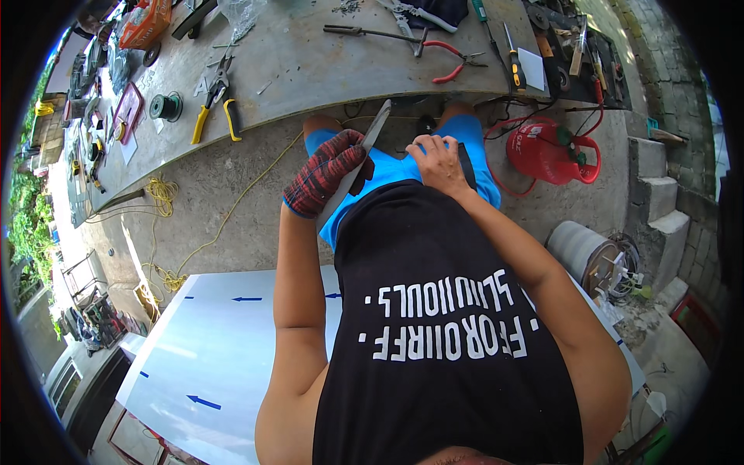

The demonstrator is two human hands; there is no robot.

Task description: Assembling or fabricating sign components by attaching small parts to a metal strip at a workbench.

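My left hand [333,172], in a red and black checked glove, is closed around a long, flat grey metal strip [377,124]. The strip slants up to the right, its narrow upper end close to the table's front edge. Its lower part runs behind the glove, toward my lap. My right hand [442,164] is bare and lies on my blue shorts [474,147], fingers apart and slightly bent, with nothing seen in it. Nearest the gloved hand on the worktable [287,58] are yellow-handled snips [213,101].
Red-handled pliers [449,62], a yellow and black screwdriver [514,62] and a green wire spool [165,107] lie on the table. A red gas tank [542,151] with a hose stands at the right. Yellow cord [232,209] crosses the floor. A pale sheet [209,333] lies behind me.
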